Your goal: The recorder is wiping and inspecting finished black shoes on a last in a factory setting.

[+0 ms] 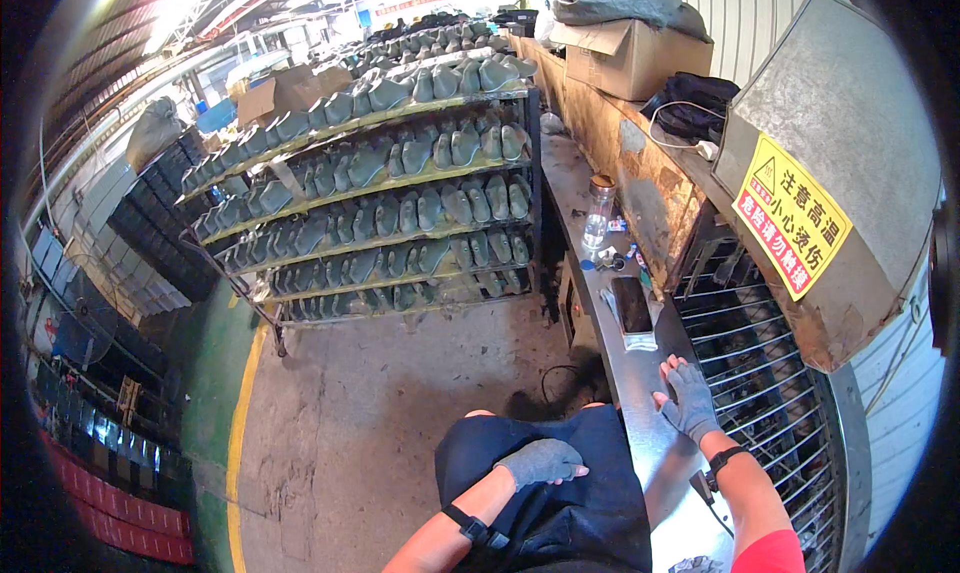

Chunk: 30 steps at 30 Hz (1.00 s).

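My left hand (545, 461), in a grey fingerless glove, rests on my lap over dark shorts (490, 435). Its fingertips bend downward and are mostly hidden, so I cannot tell whether it holds anything. On the metal ledge (655, 443) to my right lies my right hand (690, 403), also gloved, with its fingers stretched out and nothing in them. Just beyond those fingers is a dark-screened phone (632, 305) on a pale packet (640, 341). Both wrists carry dark bands, and a cable with a dark plug (703, 488) lies beside my right forearm.
A wheeled rack (400, 228) ahead carries several shelves of grey-green shoe-shaped forms. Metal bars (770, 373) run along my right, beneath a hood bearing a yellow warning sign (793, 216). Farther along the ledge stands a clear bottle (598, 218). Stacked crates (160, 208) line the left.
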### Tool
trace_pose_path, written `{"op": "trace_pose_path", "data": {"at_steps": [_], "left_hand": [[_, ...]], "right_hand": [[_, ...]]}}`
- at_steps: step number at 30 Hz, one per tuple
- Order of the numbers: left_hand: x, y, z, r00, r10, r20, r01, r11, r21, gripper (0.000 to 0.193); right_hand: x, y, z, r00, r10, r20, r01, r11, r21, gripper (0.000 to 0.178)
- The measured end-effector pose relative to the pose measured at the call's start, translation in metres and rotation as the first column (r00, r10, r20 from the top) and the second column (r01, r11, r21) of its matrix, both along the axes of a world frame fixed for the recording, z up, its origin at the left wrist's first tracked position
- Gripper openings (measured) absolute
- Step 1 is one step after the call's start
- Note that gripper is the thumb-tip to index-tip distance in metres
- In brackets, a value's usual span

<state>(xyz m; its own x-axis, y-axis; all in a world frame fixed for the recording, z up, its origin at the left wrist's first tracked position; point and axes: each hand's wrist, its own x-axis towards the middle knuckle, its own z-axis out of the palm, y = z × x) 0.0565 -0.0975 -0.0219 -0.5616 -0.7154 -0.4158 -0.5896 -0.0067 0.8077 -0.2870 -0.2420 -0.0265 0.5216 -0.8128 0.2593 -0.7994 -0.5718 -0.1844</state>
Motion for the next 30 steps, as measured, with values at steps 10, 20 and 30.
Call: {"op": "trace_pose_path", "data": {"at_steps": [10,20,30], "left_hand": [[0.0002,-0.0011,-0.0013,1.0,-0.027,0.015,0.027,0.999,-0.033,0.045],[0.0003,-0.0001,0.0016,1.0,-0.013,0.006,0.013,1.0,-0.009,0.043],[-0.0007,0.0005,0.0019,1.0,0.004,0.0,-0.004,1.0,-0.006,0.043]], "right_hand": [[-0.001,-0.0011,-0.0032,0.999,0.005,0.033,-0.006,1.0,0.02,0.067],[-0.0015,-0.001,-0.0039,0.999,0.009,0.039,-0.01,1.0,0.021,0.066],[0.0003,-0.0002,-0.0001,1.0,-0.01,0.028,0.009,0.999,0.038,0.067]]}}
